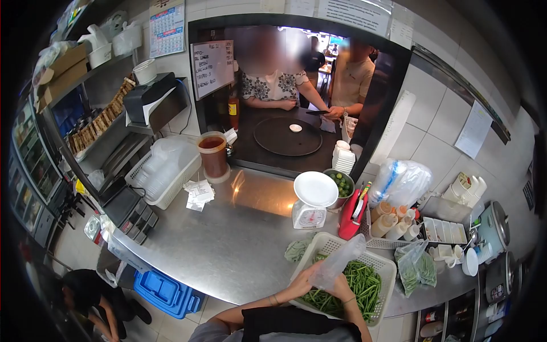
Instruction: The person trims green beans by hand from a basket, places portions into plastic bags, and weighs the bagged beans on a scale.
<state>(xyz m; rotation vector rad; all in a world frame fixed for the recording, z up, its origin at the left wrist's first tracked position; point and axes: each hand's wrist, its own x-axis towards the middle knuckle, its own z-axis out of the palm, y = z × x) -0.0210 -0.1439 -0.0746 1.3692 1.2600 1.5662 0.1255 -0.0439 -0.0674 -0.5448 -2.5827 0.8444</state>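
Over a white basket [390, 268] of cut green beans [364, 290], I hold a clear plastic bag [342, 261] upright. My left hand [304, 283] is closed on the bag's lower left side. On the other side my right hand [341, 289] grips the bag's lower edge, its fingers partly hidden by the plastic. Whether anything is inside the bag I cannot tell. Just beyond the basket stands a white dial scale [310, 215] with a round pan. A crumpled green-tinted bag [297, 248] lies against the basket's left side.
A red tape dispenser [351, 215], a bowl of small green citrus [342, 185], a crate of sauce bottles [390, 222] and a bag of greens [419, 265] stand to the right. A round black tray [279, 145] sits at the hatch, where people stand. A person crouches lower left.
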